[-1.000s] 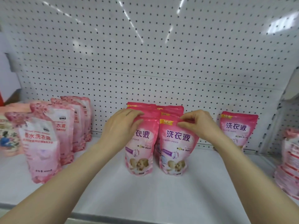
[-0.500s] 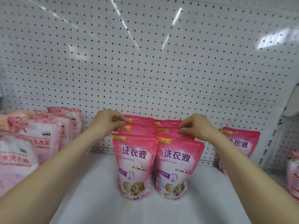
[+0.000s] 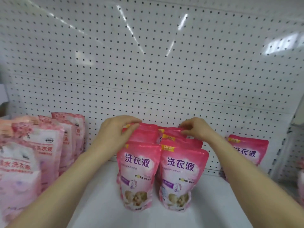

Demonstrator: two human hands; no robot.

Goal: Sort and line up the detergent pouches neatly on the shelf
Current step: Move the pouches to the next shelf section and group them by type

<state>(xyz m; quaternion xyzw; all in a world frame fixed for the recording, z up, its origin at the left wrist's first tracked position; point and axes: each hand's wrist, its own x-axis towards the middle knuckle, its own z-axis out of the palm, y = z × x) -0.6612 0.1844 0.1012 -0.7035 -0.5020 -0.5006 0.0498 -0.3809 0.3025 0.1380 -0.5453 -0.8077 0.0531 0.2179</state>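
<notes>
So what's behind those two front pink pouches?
More matching pouches stand behind the front pouches, only their tops showing. The left hand and right hand grip the rearmost tops. Their bodies are covered.

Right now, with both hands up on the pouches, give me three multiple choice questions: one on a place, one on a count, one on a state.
1. Where is the lone bright pouch? A. Against the pegboard, right of the right hand. B. Among the pale pouches. C. Lying flat in front.
2. How many pouches form the middle group's front line? A. One. B. Two. C. Four.
3. What is the right hand doing? A. Hanging idle. B. Lifting a front pouch. C. Pinching the right rear pouch at its top.
Answers: 1 A, it stands apart at the board. 2 B, the left front pouch and right front pouch stand side by side. 3 C, its fingers close on that top edge, while the left hand grips the left rear pouch.
</notes>
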